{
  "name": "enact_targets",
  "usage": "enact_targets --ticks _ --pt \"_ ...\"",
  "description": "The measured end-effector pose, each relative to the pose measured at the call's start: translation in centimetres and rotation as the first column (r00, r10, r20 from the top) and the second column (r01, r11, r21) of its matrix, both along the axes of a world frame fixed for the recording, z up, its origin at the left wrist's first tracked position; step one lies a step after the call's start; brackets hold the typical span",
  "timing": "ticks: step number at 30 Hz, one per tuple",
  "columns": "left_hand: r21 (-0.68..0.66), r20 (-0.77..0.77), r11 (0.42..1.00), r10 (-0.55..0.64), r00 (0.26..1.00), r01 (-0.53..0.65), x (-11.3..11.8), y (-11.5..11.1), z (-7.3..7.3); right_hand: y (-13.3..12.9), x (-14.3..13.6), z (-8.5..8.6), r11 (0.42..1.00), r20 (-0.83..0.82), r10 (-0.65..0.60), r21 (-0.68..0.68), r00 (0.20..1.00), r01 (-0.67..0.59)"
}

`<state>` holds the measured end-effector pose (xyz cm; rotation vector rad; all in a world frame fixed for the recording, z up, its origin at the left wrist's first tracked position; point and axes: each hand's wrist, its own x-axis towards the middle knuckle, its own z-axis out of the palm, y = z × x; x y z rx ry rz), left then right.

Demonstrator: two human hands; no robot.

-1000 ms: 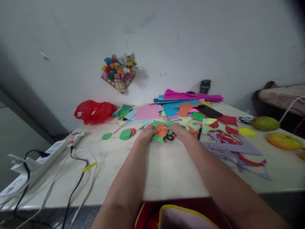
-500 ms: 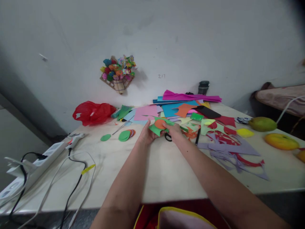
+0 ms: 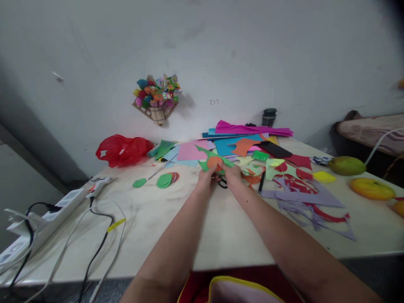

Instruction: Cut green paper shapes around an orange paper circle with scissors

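Left hand (image 3: 206, 179) and right hand (image 3: 232, 174) are close together, well in from the desk's (image 3: 151, 227) front edge, both pinching a green sheet (image 3: 203, 165) with an orange disc (image 3: 214, 162) laid over it. Sheet and disc look light and thin (paper or felt, I can't tell which), so they should bend readily; the sheet's notched edge would likely crease or tear first, and the disc may slide. The surest grip is probably at the disc's rim, thumbs pressing both layers. A black loop (image 3: 222, 183) sits just below, between the hands. Room opens toward the front edge; scraps (image 3: 325, 195) crowd the right side, a power strip (image 3: 52, 224) the left edge.
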<state>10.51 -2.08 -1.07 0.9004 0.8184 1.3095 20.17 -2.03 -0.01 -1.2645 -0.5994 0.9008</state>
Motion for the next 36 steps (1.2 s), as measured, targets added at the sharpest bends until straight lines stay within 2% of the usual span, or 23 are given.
enact_targets --ticks 2,5,14,17,19,20,22,23,24,25,27,28,30,32,36 --pt "-0.027 0.011 0.997 0.071 0.997 -0.071 0.4 -0.1 -0.1 0.0 -0.1 -0.2 1.000 -0.002 0.005 0.022 1.000 -0.005" --pt "-0.047 0.017 0.992 0.118 0.993 -0.117 0.6 -0.2 -0.1 0.1 -0.1 -0.5 0.998 -0.014 0.022 0.060 1.000 -0.022" --pt "-0.077 0.091 0.977 0.205 0.974 -0.199 0.8 -0.3 0.4 0.1 -0.1 -0.3 0.995 0.036 0.096 -0.013 0.995 -0.095" --pt "-0.115 0.043 0.963 0.249 0.968 -0.243 0.2 0.3 0.1 0.0 0.2 -0.1 0.983 0.101 0.181 -0.058 0.978 -0.176" --pt "-0.112 0.032 0.962 0.254 0.967 -0.249 -0.4 0.9 -0.1 -0.2 0.8 0.1 0.954 0.168 0.297 -0.098 0.940 -0.284" --pt "-0.109 0.028 0.963 0.252 0.967 -0.248 -0.8 1.1 -0.3 -0.3 1.2 0.3 0.926 0.214 0.374 -0.126 0.902 -0.355" --pt "-0.102 0.016 0.957 0.274 0.962 -0.271 -1.5 1.6 -0.4 -0.6 2.1 0.9 0.830 0.323 0.557 -0.235 0.765 -0.505" --pt "-0.104 0.011 0.949 0.301 0.953 -0.299 -1.8 1.7 -0.4 -0.8 2.5 1.3 0.779 0.377 0.627 -0.293 0.682 -0.554" --pt "-0.116 0.015 0.940 0.325 0.945 -0.322 -2.1 1.9 -0.4 -0.9 2.9 1.6 0.758 0.458 0.652 -0.358 0.605 -0.545" --pt "-0.121 0.025 0.938 0.330 0.944 -0.325 -2.4 2.0 -0.3 -1.1 3.3 2.0 0.767 0.561 0.639 -0.415 0.526 -0.489" --pt "-0.135 0.038 0.931 0.347 0.937 -0.339 -2.7 2.1 -0.1 -1.4 3.8 2.7 0.845 0.793 0.526 -0.448 0.308 -0.291" --pt "-0.137 0.040 0.929 0.353 0.935 -0.345 -2.8 2.2 0.0 -1.6 3.8 3.0 0.879 0.861 0.471 -0.440 0.190 -0.184" --pt "-0.132 0.033 0.923 0.369 0.929 -0.362 -2.9 2.2 0.1 -2.0 3.7 3.5 0.893 0.895 0.446 -0.444 0.011 -0.077" --pt "-0.127 0.010 0.916 0.385 0.923 -0.381 -3.1 2.3 0.0 -2.4 3.3 3.7 0.867 0.869 0.489 -0.494 -0.079 -0.064" --pt "-0.095 -0.047 0.904 0.414 0.909 -0.416 -3.5 2.8 -0.4 -3.1 2.1 3.8 0.836 0.830 0.528 -0.546 -0.179 -0.065"
